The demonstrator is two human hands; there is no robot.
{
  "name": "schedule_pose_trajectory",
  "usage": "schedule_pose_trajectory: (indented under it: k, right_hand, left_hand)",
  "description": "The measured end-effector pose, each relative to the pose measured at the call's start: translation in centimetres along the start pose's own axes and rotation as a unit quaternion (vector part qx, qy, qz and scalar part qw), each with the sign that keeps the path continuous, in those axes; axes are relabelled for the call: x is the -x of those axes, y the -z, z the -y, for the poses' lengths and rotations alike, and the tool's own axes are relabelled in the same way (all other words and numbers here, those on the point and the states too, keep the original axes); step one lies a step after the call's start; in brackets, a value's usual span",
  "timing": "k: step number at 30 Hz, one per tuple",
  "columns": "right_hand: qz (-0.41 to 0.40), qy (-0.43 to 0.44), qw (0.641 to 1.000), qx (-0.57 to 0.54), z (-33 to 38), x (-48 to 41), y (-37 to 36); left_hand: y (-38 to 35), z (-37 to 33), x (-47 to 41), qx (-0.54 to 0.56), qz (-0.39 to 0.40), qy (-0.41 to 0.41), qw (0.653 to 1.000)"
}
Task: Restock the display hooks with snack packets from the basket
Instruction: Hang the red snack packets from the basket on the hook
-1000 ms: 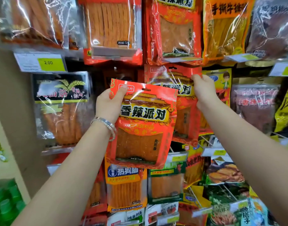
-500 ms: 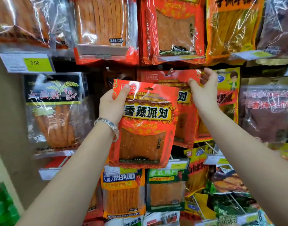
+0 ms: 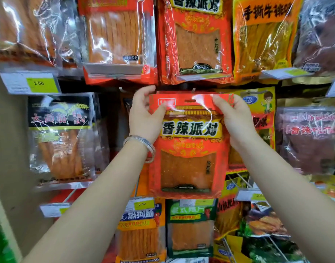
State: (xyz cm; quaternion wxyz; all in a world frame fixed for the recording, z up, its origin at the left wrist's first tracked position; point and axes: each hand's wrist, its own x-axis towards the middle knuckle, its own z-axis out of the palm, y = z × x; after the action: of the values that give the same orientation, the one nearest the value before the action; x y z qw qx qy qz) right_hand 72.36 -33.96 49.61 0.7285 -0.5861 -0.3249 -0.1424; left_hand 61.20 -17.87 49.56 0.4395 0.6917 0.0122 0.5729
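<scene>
I hold a red snack packet point(image 3: 189, 149) with a yellow label band and a clear window upright in front of the display. My left hand point(image 3: 144, 118), with a silver bangle on the wrist, grips its top left corner. My right hand point(image 3: 236, 120) grips its top right corner. The packet's hang hole sits just below a metal hook tip point(image 3: 193, 90) at the middle of the rack. More red packets behind it are mostly hidden. The basket is out of view.
Packets hang all around: orange strip packs point(image 3: 115, 38) and a matching red pack point(image 3: 197, 40) above, a black-label pack point(image 3: 60, 137) left, yellow point(image 3: 261, 111) and dark red packs point(image 3: 310, 141) right, more below. Price tags point(image 3: 30, 84) jut from hook ends. A beige wall point(image 3: 5, 149) bounds the left.
My left hand carried the red packet up and to the right, in front of the hanging red packets. My right hand left those packets and took the packet's top right corner.
</scene>
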Motion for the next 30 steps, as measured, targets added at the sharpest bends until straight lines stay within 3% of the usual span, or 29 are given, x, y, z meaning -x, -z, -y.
schedule_pose_trajectory:
  k: [3,5,8,18,22,26,30]
  right_hand:
    - [-0.011,0.042,0.998,0.043,0.9,-1.3,0.4]
    - [-0.013,0.058,0.997,0.055,1.5,-1.9,0.5]
    - [-0.023,0.062,0.996,0.051,1.8,-2.8,0.3]
    - [-0.029,-0.024,0.998,0.055,-0.2,-4.2,0.0]
    - [-0.051,-0.004,0.992,0.118,-2.0,-4.0,0.2]
    - [-0.105,0.095,0.974,0.176,-4.3,-0.8,0.6]
    - [-0.086,0.252,0.887,0.377,-8.3,3.0,0.6]
  left_hand:
    - [-0.2,-0.6,-0.4,-0.099,0.01,-0.142,0.985]
    - [-0.7,-1.1,-0.4,-0.121,0.051,-0.186,0.974]
    - [-1.4,-1.4,-0.2,-0.105,0.092,-0.175,0.975]
    - [-1.5,-0.8,0.2,-0.054,0.087,-0.137,0.985]
    - [-1.6,1.1,0.9,-0.079,0.095,-0.146,0.982]
    - [-1.6,5.2,3.0,-0.24,0.153,-0.178,0.942]
    - [-1.7,9.3,5.4,-0.384,0.221,-0.238,0.865]
